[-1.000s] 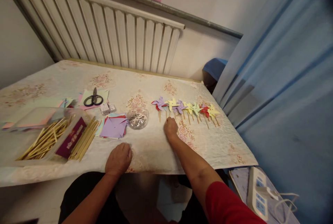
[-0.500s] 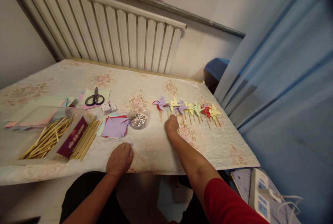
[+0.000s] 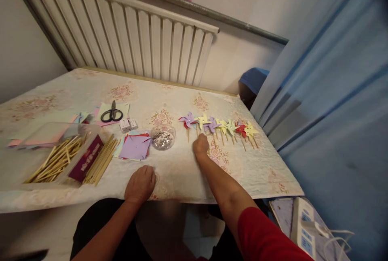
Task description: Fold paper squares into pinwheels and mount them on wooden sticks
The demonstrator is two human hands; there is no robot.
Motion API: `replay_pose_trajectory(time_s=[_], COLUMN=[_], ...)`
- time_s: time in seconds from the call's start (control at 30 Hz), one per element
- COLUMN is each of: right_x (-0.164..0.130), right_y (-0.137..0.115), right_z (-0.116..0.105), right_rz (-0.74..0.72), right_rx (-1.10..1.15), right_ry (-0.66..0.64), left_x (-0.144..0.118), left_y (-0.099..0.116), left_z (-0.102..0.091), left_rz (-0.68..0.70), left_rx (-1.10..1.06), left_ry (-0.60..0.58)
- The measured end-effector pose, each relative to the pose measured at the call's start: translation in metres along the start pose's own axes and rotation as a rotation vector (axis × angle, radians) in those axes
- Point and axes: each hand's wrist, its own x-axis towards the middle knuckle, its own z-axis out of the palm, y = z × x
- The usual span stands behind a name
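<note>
A row of paper pinwheels [image 3: 218, 124] lies on the table [image 3: 182, 172], toward the right side and a bit back from the front edge. They are purple, yellow, green and red, and each one sits on a thin stick that points toward the person. The right hand [image 3: 200, 146] is at the left end of the row, just in front of the first pinwheels. Its fingers are curled in and bunched together, down at the sticks, but I cannot tell if they are pinching a stick. The left hand [image 3: 140, 184] rests near the front edge of the table, well apart from the pinwheels. Its fingers are curled under in a loose fist, and it holds nothing that I can see. Just left of the right hand is a small clear bowl [image 3: 163, 137] with shiny little bits inside. Next to the bowl is a stack of paper squares [image 3: 135, 147] with a purple one on top. Further left are many sticks [image 3: 101, 160], some in a clear box [image 3: 45, 139] and some beside it. Behind them, scissors [image 3: 112, 113] lie on more paper. A white radiator [image 3: 121, 38] stands behind the table, and a blue curtain [image 3: 333, 91] hangs on the right.
</note>
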Motion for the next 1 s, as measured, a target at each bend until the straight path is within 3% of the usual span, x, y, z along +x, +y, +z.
replay_pose_trajectory(time_s=[0.5,0.7,1.0], right_x=[0.017,0.018,0.029], right_y=[0.012,0.015,0.01], right_z=[-0.003,-0.001,-0.001], right_rz=[-0.158,-0.127,0.048], right_rx=[-0.093,-0.07,0.021], right_ry=[-0.085,-0.062,-0.028], left_x=[-0.001,-0.001,-0.001], left_y=[0.001,0.001,-0.001], left_z=[-0.003,-0.001,0.001], left_rz=[-0.011,-0.018,0.012], left_rx=[0.011,0.02,0.047], left_ry=[-0.026,-0.023,0.01])
